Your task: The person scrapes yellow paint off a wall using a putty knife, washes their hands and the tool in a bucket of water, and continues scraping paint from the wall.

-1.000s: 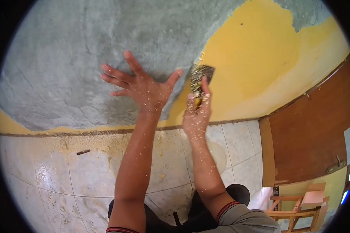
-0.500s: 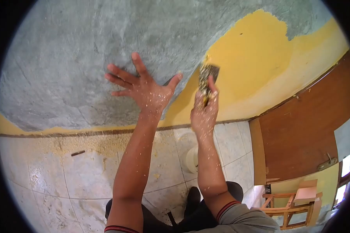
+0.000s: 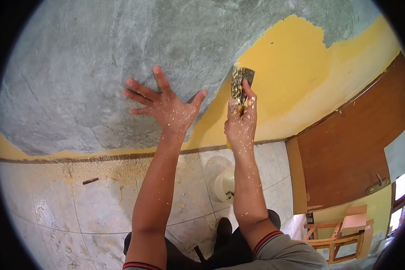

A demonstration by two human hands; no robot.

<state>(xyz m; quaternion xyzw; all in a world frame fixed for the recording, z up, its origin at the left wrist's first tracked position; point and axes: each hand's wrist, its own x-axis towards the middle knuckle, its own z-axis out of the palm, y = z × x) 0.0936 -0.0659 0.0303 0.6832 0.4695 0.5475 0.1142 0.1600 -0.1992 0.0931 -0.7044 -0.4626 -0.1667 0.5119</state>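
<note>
My right hand [image 3: 241, 123] is closed round a putty knife [image 3: 242, 81], index finger stretched along its blade. Pale paint flakes coat the blade, whose tip meets the border between yellow paint [image 3: 288, 67] and bare grey plaster [image 3: 85, 67]. Left of it, my left hand [image 3: 173, 108] lies with fingers spread against the grey plaster and holds nothing. Flakes speckle the backs of both hands and the forearms.
Yellowish flakes [image 3: 108, 173] litter the tiled floor along the wall's base, near a small dark stick [image 3: 90, 181]. A white bucket [image 3: 222, 185] stands by my right forearm. To the right are a brown door [image 3: 351, 139] and a wooden chair [image 3: 333, 243].
The putty knife and my right hand have shifted slightly relative to the paint's edge. My left hand stays spread on the plaster. More of the bucket shows.
</note>
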